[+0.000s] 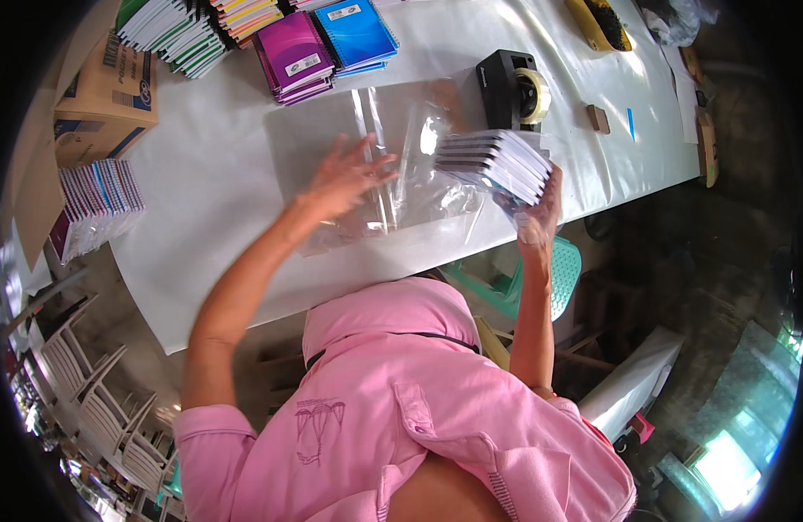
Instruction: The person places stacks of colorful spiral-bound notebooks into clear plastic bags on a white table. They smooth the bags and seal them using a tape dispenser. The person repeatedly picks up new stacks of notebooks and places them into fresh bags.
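Observation:
In my right hand (537, 202) is a stack of notebooks (497, 163) in clear plastic wrap, raised above the table's front part with its page edges facing up. My fingers close round its right end. Spread and slightly blurred, my left hand (347, 177) hovers over or rests on clear plastic bags (310, 130) lying flat on the table; I cannot tell whether it touches them. It holds nothing that I can see. Just behind the stack stands a black tape dispenser (499, 87) with a roll of clear tape (533, 96).
Purple notebooks (290, 54) and blue notebooks (353, 35) are piled at the back, beside more stacks (177, 35). A cardboard box (110, 91) and wrapped notebooks (101, 204) stand at the left. A brown block (598, 119) lies right of the dispenser; a green stool (566, 274) is below the table.

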Available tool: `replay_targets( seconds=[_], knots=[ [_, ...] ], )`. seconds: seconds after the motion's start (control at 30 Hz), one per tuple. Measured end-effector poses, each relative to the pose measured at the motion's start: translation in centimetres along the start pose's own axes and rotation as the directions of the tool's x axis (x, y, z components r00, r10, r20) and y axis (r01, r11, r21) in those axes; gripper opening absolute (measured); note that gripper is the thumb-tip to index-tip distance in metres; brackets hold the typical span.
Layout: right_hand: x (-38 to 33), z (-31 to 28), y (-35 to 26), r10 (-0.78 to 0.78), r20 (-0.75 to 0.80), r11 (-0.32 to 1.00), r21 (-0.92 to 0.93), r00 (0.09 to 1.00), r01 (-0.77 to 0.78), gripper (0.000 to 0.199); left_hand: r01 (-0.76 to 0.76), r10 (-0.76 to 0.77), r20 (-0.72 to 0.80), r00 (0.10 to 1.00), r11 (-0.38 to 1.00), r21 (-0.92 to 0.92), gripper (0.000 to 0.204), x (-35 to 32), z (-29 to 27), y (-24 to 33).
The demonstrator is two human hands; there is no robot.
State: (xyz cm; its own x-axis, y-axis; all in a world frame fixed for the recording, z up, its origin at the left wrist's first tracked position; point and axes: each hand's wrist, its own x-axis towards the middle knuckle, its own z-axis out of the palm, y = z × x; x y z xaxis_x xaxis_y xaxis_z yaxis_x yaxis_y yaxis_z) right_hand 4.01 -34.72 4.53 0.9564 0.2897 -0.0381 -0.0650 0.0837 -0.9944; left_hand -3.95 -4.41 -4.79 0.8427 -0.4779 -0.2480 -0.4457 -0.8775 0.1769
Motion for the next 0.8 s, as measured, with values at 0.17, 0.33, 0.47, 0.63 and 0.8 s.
replay_targets(
  seconds=[0.17,0.33,0.47,0.63,0.8],
  knots=[
    [1.9,6.7,-0.9,0.163,0.253,0.985,0.017,0.954,-0.173,0.078,0.183,-0.179,0.099,0.979,0.983,-0.031,0.082,-4.4,-2.6,-2.8],
    [4.1,10.0,3.6,0.002,0.449,0.972,-0.210,0.893,0.103,0.068,0.463,-0.467,0.010,0.884,0.871,-0.163,0.082,-5.2,0.0,-1.6],
    [5.3,11.1,6.1,-0.028,0.542,0.943,-0.264,0.840,0.201,0.065,0.555,-0.666,-0.130,0.735,0.700,-0.449,0.081,-5.6,1.2,-0.3],
    [5.6,9.6,3.6,-0.075,0.570,0.922,-0.273,0.818,0.274,0.073,0.200,-0.729,-0.412,0.547,0.592,-0.781,0.075,-7.4,-2.2,1.5],
    [5.7,8.5,3.1,-0.232,0.615,0.864,-0.227,0.754,0.450,0.064,0.062,-0.632,-0.604,0.486,0.714,-0.698,0.056,-6.4,-2.4,3.0]
  ],
)
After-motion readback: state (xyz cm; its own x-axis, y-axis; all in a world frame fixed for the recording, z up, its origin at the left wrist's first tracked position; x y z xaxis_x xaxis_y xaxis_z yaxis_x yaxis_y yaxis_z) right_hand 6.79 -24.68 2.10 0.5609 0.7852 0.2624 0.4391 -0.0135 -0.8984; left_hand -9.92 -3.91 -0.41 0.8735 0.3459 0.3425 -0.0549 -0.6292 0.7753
